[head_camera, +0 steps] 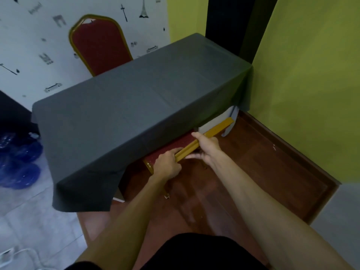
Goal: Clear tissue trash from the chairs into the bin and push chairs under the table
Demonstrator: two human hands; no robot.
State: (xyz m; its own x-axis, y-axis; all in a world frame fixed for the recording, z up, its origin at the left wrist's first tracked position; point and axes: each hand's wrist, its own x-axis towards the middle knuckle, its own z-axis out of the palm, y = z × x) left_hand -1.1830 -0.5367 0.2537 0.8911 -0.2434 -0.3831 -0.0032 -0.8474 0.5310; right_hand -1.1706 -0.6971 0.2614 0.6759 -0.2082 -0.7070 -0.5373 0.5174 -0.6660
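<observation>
A red chair with a gold frame stands at the near side of the table, its seat mostly hidden under the grey tablecloth. My left hand grips the top rail of the chair's back near its left end. My right hand holds the same rail a little further right. A second red chair stands at the far side of the table, against the white wall. No tissue or bin shows in view.
The green wall stands close on the right, above a wooden floor panel. Blue plastic bags lie on the tiled floor at the left. A white wire object sits at the bottom left corner.
</observation>
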